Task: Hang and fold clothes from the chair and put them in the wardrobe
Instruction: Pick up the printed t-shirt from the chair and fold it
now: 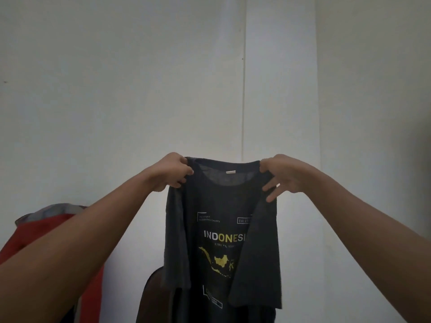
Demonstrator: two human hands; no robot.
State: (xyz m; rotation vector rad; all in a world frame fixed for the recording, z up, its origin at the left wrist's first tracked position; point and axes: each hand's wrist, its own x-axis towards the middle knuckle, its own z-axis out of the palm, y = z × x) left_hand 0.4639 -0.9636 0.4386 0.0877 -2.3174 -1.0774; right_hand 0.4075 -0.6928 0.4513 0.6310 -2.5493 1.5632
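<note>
a pale wall (116, 78) is filling most of the view, with a thin vertical seam running down it right of centre. in front of it a dark grey t-shirt (221, 257) is hanging in the air, front facing the camera, showing the word "indonesi" in white and yellow above a yellow map print; one sleeve is folding across the end of the word. low on the left a red garment (35, 234) with a grey edge is lying draped, partly behind the left forearm. a dark rounded shape (151, 290) is showing behind the shirt's lower left edge. the left hand (173, 172) is gripping one shoulder of the shirt beside the collar, fingers curled round the cloth. the right hand (283, 174) is pinching the other shoulder, its lower fingers sticking out loosely. a small pale label (230, 172) is sitting inside the collar.
</note>
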